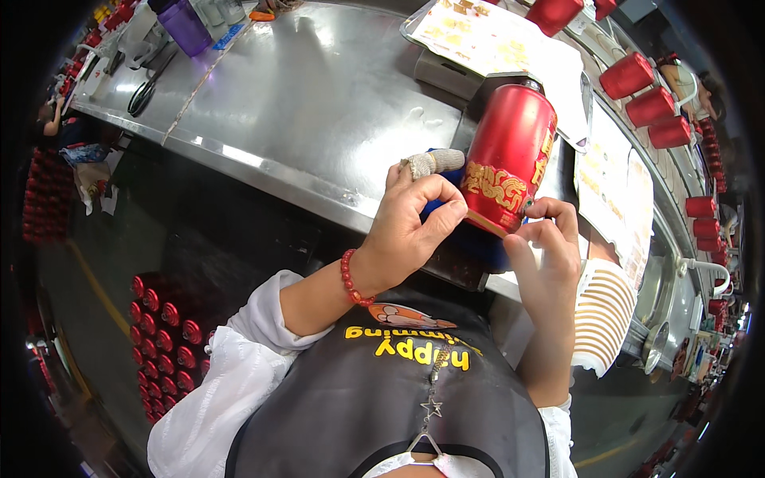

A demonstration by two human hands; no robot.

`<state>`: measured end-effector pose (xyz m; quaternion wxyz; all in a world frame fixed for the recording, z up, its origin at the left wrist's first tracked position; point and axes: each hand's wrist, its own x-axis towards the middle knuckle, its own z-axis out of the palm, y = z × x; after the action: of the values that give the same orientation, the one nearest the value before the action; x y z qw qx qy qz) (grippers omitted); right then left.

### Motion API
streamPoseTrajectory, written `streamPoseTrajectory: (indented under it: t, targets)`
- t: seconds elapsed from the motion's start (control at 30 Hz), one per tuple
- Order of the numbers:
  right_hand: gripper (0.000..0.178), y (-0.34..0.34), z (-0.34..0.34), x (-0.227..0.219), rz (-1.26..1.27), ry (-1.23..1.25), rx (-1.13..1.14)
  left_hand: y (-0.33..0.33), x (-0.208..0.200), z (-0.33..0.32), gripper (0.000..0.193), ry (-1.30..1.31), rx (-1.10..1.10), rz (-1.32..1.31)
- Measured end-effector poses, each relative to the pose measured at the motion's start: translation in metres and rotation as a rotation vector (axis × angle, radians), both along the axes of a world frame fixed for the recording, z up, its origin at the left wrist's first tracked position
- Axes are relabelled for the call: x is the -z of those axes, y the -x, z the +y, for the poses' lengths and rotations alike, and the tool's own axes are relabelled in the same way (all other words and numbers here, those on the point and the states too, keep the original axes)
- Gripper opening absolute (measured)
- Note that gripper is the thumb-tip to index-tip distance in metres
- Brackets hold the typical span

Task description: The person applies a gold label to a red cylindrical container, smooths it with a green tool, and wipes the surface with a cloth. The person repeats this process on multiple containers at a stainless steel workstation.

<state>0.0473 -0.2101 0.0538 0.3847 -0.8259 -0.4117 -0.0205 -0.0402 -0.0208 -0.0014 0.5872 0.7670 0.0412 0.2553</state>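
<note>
A glossy red bottle (pixel 511 131) with gold ornament lies tilted on a dark blue support (pixel 483 245), its dark neck pointing away from me. At its lower left edge, my left hand (pixel 408 227) has thumb and forefinger pinched together. Whatever is between those fingertips is too small to make out. One finger of that hand wears a knitted beige finger sleeve (pixel 434 162) and reaches along the bottle's left side. My right hand (pixel 550 247) is curled at the bottle's lower right, with thumb and forefinger bent close together; I cannot make out anything held there.
White sheets with gold prints (pixel 478 36) lie beyond the bottle. More red bottles (pixel 627 77) hang along a line at right; others are stacked on the floor (pixel 163 338) at left. Scissors (pixel 143 95) and a purple bottle (pixel 182 26) rest on the metal table (pixel 295 103). A striped white basket (pixel 603 315) stands right.
</note>
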Motion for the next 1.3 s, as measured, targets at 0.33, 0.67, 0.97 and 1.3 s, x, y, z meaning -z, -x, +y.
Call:
streamPoseTrajectory:
  t: [0.33, 0.67, 0.97, 1.3]
  targets:
    - [0.020, -0.002, 0.002, 0.001, 0.065, 0.010, 0.024, -0.002, 0.009, 0.004, 0.015, -0.054, -0.045, -0.014]
    - [0.021, -0.005, 0.002, 0.000, 0.084, 0.002, 0.028, -0.004, 0.006, 0.003, 0.015, -0.015, -0.032, 0.040]
    - [0.021, -0.007, 0.003, 0.004, 0.097, -0.013, 0.035, -0.005, 0.004, 0.004, 0.015, -0.048, -0.044, 0.043]
    - [0.021, -0.009, 0.000, 0.013, 0.062, -0.017, 0.045, -0.005, 0.005, 0.006, 0.012, -0.051, -0.021, 0.040]
